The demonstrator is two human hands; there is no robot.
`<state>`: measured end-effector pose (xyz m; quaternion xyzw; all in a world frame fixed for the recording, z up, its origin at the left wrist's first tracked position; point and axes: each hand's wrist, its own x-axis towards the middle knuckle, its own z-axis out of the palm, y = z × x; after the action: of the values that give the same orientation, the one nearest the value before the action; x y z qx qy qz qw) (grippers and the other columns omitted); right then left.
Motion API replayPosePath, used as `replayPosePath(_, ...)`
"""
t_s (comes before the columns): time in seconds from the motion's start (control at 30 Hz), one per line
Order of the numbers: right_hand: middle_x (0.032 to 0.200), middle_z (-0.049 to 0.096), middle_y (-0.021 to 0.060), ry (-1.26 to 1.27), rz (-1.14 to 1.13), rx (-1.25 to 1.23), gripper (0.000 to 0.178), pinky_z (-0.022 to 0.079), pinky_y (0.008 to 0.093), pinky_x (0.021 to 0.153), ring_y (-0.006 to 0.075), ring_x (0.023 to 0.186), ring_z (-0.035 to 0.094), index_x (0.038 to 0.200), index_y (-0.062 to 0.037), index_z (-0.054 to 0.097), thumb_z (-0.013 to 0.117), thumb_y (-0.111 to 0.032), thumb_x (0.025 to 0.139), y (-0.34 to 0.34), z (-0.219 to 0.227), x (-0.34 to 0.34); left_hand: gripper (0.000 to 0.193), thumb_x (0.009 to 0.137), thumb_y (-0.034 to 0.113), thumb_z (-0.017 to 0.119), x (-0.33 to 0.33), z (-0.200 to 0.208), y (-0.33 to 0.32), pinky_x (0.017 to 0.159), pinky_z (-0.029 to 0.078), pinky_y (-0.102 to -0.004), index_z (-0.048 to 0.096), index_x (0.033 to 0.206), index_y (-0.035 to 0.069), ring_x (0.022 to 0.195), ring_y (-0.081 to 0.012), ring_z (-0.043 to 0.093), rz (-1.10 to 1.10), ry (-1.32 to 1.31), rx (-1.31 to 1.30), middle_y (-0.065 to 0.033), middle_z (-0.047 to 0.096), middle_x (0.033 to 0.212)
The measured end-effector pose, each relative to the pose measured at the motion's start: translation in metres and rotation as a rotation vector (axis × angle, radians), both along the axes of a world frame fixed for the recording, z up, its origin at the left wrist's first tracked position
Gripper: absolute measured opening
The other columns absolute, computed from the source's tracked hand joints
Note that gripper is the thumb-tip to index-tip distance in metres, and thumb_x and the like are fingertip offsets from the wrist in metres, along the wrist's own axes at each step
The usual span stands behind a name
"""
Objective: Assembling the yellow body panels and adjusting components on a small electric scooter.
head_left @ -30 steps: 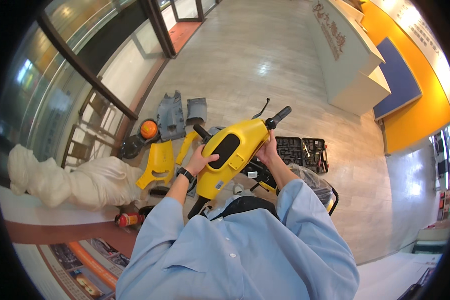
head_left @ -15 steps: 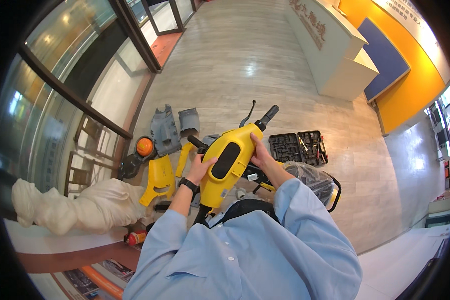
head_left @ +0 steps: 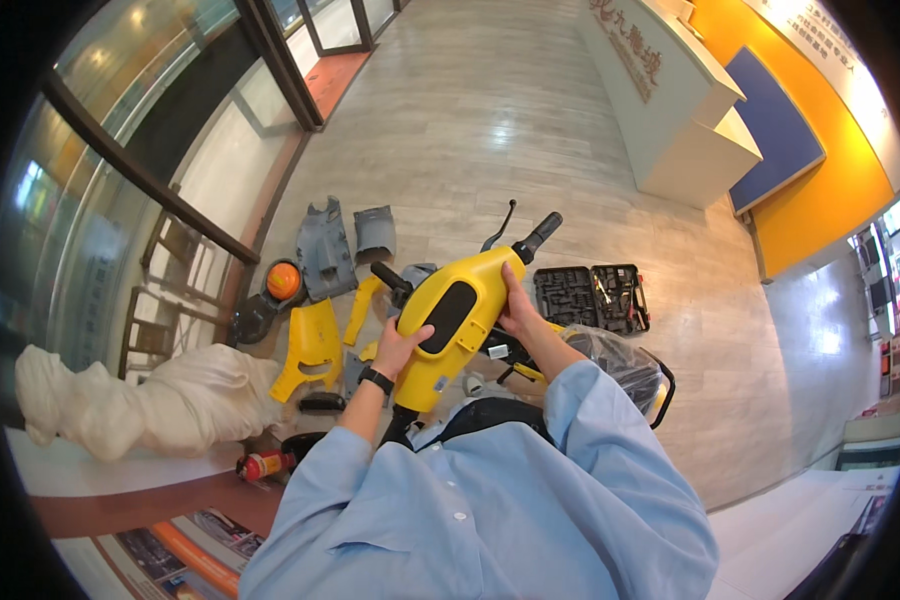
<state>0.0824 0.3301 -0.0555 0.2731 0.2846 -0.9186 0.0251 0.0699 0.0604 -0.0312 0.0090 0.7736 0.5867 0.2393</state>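
Note:
A yellow scooter handlebar cover (head_left: 485, 277) with a black oval panel (head_left: 450, 318) lies slanted in front of my body. My left hand (head_left: 395, 350) grips its left edge, thumb on top beside the black panel. On the opposite edge my right hand (head_left: 516, 302) has its fingers wrapped round the side and its thumb on top. Past the cover's far end stick out a black handlebar grip (head_left: 542, 230) and a brake lever (head_left: 500, 225). Another black grip (head_left: 400, 426) shows at the near end. The fingers under the cover are hidden.
An open black tool case (head_left: 592, 300) lies right of the scooter, near its plastic-wrapped rear (head_left: 615, 358). To the left are a yellow body panel (head_left: 310, 343), grey panels (head_left: 325, 250), an orange round part (head_left: 283, 281), a pale statue (head_left: 160, 400) and a red fire extinguisher (head_left: 264, 464).
My left hand has slid slightly along the edge toward the near end of the cover. The right hand keeps its place. The view has shifted a little.

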Motion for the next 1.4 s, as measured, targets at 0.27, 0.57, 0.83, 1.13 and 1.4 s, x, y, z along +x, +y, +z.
replayPosePath(0.27,0.131,0.058,0.0096,0.0,0.021,-0.02,0.059,0.047,0.0425,0.102,0.0263,0.119,0.057,0.134,-0.0089,0.049,0.06,-0.05,0.093,0.006,0.0,0.0,0.086,0.07,0.039,0.085,0.006,-0.008,0.009,0.094,0.048,-0.0332,0.045,0.13,-0.008,0.11,-0.0246,0.059,0.129,0.066,0.037,-0.0179,0.059,0.122)
replayPosePath(0.57,0.126,0.06,0.0125,0.07,-0.16,-0.148,0.071,0.047,0.0434,0.1,0.0297,0.117,0.058,0.132,-0.0076,0.05,0.043,-0.067,0.094,-0.011,0.012,-0.016,0.071,0.081,0.036,0.078,0.0,-0.014,-0.008,0.093,0.047,-0.0315,0.047,0.129,-0.006,0.11,-0.0214,0.059,0.084,-0.091,0.146,-0.0142,0.061,0.12)
replayPosePath(0.83,0.126,0.06,0.0132,-0.009,-0.18,-0.108,0.079,0.045,0.0468,0.101,0.0321,0.115,0.058,0.129,-0.0095,0.054,0.043,-0.076,0.087,-0.009,-0.006,-0.023,0.065,0.088,0.025,0.073,0.009,-0.012,-0.027,0.098,0.044,-0.0318,0.042,0.138,-0.003,0.114,-0.0202,0.056,0.071,-0.224,0.39,-0.0099,0.057,0.127)
replayPosePath(1.13,0.122,0.062,0.0154,0.001,-0.137,-0.096,0.07,0.045,0.0454,0.101,0.0328,0.113,0.059,0.126,-0.0051,0.054,0.043,-0.065,0.092,0.0,0.024,-0.017,0.093,0.067,0.027,0.09,0.025,-0.007,-0.031,0.102,0.045,-0.037,0.038,0.138,-0.002,0.12,-0.0262,0.055,-0.171,0.079,-0.143,-0.0136,0.055,0.13)
replayPosePath(1.4,0.114,0.066,0.0113,0.001,-0.264,0.081,0.061,0.051,0.0422,0.094,0.0297,0.103,0.065,0.12,-0.0036,0.058,0.059,-0.057,0.091,0.008,-0.012,-0.029,0.092,0.056,0.043,0.093,0.032,-0.012,-0.03,0.096,0.049,-0.0372,0.054,0.125,-0.003,0.111,-0.0305,0.063,-0.12,0.13,-0.203,-0.0188,0.065,0.117)
